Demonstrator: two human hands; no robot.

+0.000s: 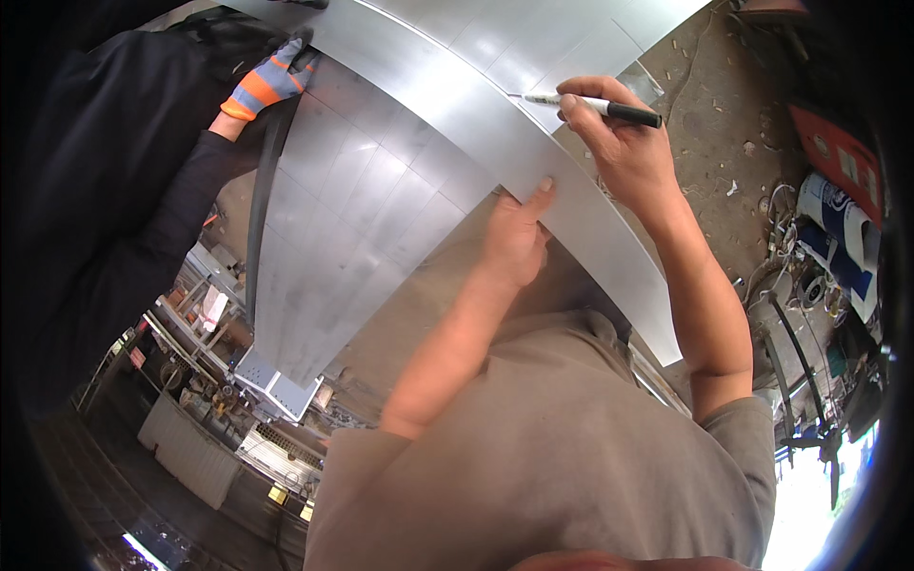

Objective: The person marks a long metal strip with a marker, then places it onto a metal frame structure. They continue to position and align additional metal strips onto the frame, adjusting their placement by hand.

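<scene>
A long, shiny sheet-metal strip (419, 86) runs diagonally from the upper left down to the right, overhanging the grey metal surface (352, 181) beneath it. My left hand (517, 236) grips the strip's near edge, thumb on top and the other fingers partly hidden below. In my right hand (628, 147) is a white marker (590, 105) with a black end, held like a pen. Its tip points left, at or just above the strip's far edge; contact is too fine to tell.
At the left, a co-worker's hand in a grey-orange glove (262, 88) is by the strip's near edge. A red case (838, 157), a blue-white bag (838, 219) and tangled cords lie at right. A white perforated tray (276, 385) and clutter are at lower left.
</scene>
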